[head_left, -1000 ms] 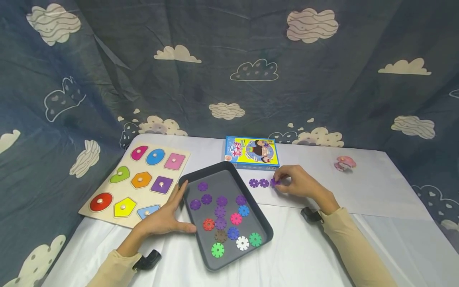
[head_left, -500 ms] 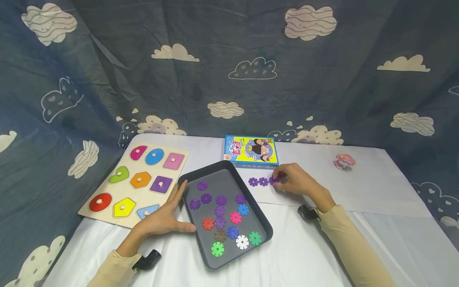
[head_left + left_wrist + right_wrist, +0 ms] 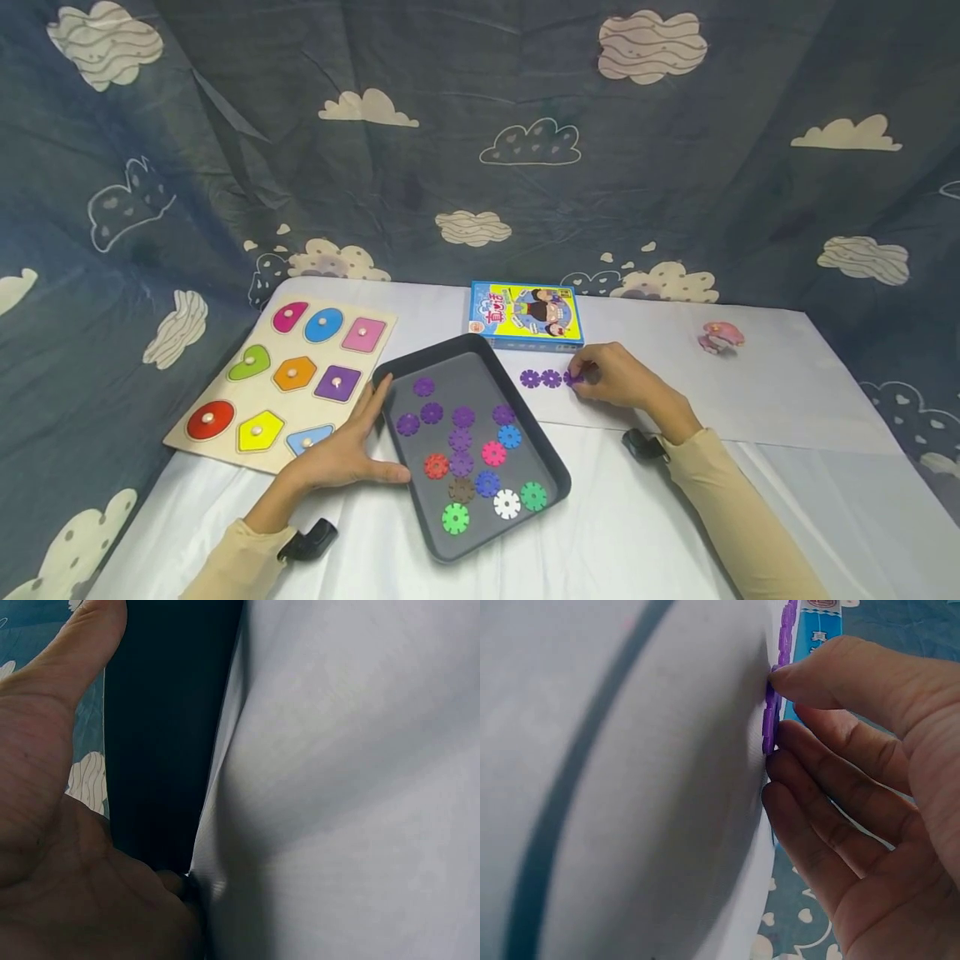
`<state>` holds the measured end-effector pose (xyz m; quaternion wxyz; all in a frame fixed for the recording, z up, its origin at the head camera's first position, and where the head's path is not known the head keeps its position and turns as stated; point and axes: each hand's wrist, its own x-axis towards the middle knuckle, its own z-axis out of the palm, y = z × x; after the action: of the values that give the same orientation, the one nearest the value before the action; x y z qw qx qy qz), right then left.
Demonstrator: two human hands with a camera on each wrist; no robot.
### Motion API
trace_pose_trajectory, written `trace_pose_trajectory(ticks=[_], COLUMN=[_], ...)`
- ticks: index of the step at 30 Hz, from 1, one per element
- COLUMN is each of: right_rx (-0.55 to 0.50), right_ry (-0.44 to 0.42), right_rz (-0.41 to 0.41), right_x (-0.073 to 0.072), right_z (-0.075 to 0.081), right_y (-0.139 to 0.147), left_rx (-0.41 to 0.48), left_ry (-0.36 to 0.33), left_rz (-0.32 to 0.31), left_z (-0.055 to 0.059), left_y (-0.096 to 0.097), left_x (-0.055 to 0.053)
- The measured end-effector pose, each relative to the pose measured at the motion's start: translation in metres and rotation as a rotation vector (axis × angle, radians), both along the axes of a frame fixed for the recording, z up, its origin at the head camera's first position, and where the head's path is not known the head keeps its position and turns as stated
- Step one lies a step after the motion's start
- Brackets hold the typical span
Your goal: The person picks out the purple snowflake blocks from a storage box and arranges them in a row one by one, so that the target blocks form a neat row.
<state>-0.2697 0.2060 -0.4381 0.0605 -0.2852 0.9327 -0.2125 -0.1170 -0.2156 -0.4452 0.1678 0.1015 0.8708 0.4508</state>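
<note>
My right hand (image 3: 622,379) pinches a purple interlocking disc (image 3: 572,378) on the white cloth, partly hidden by its fingers. In the right wrist view, the thumb lies on the purple disc (image 3: 769,720) and the fingertips are at its edge. To its left, two more purple discs (image 3: 541,379) lie in a row with it. My left hand (image 3: 337,450) rests with spread, straight fingers against the left side of a dark grey tray (image 3: 517,492). Inside lie several purple discs (image 3: 462,417) and discs of other colours, among them a white disc (image 3: 507,503) and a red disc (image 3: 437,466).
Behind the row lies a blue and yellow card box (image 3: 527,315). A wooden knob puzzle board (image 3: 281,375) with coloured shapes is left of the tray. A small pink toy (image 3: 722,336) stands at the far right. A cloud-patterned curtain (image 3: 420,200) hangs behind.
The pinched purple disc and my right hand have shifted slightly left, closer to the two discs in the row. My left hand stays at the tray.
</note>
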Motion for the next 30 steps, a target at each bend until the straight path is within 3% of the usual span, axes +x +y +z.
trace_pose_trajectory(ticks=[16,30], right_rx=[0.004,0.023], right_ry=[-0.028,-0.033], right_rz=[0.031,0.009], right_x=[-0.0002,0.0005], right_z=[0.0042,0.0031], right_y=[0.0019,0.001], left_rx=[-0.007,0.003], left_ry=[0.002,0.008], left_rz=[-0.002,-0.001], left_z=[0.001,0.0008], left_y=[-0.0004,0.0], left_x=[0.0001,-0.0001])
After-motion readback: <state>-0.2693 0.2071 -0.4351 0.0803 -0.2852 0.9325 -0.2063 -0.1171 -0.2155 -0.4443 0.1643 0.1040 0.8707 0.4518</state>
